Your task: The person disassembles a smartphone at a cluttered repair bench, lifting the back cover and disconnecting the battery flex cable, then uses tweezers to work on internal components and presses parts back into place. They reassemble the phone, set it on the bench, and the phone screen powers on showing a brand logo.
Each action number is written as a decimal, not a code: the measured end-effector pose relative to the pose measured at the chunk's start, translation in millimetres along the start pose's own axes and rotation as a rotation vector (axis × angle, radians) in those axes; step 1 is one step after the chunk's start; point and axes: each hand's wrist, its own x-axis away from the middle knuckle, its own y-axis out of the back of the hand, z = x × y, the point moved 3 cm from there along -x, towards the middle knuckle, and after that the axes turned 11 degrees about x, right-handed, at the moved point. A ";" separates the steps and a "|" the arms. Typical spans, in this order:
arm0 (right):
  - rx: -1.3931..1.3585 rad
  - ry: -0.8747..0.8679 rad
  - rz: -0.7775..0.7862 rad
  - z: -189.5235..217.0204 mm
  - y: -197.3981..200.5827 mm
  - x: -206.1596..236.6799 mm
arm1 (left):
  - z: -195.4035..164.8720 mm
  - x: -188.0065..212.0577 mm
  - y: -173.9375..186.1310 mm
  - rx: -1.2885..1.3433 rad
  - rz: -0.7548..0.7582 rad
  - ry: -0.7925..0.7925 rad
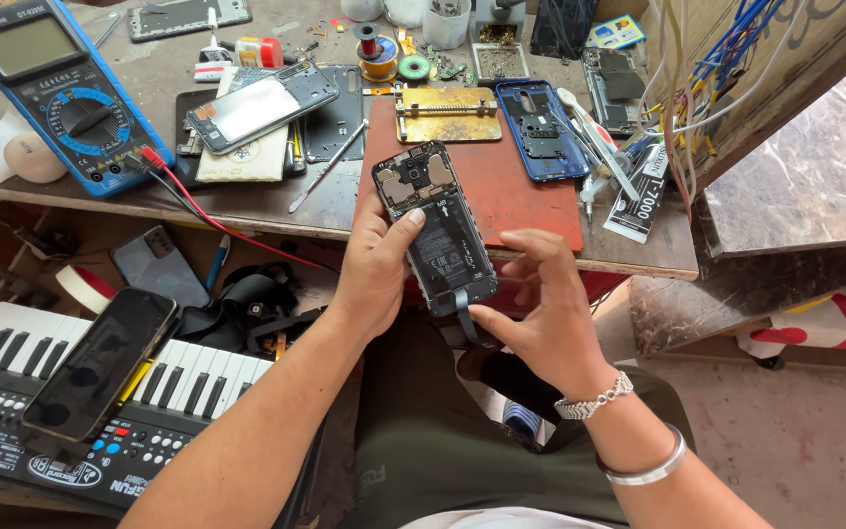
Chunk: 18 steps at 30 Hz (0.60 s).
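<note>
We see the left hand [376,266] wrapped around an opened phone [435,227] with its back cover off, thumb laid across the battery and fingers behind the left side, holding it tilted over the near edge of the bench [276,208]. The right hand [540,313] is narrowed to a pinch: thumb and forefinger close on a grey pull tab [462,312] hanging from the phone's lower end, the other fingers curled near its right side. How tightly the tab is gripped we cannot tell.

The fingers behind the phone are hidden, and the tab's lower end is lost against the dark lap. The multimeter [51,88] at the bench's far left corner is cut by the frame's edge.

Behind the phone lies a red mat [521,196], with a brass clamp plate [447,114] at its far edge and a blue phone shell [540,127] beside it. A black-and-white tube [641,196] lies near the right edge. Below the bench, a dark phone [100,362] rests on a keyboard [198,377].
</note>
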 end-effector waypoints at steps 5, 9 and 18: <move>0.012 0.053 0.032 4.5 0.1 -15.0 | -7.0 -1.5 0.8 0.005 0.013 -0.032; 0.071 0.100 0.009 6.9 -1.5 -26.6 | -3.6 -1.1 1.0 -0.074 0.036 -0.029; 0.014 0.093 0.010 4.1 -17.9 -52.9 | 0.6 -0.7 4.0 -0.146 0.159 0.065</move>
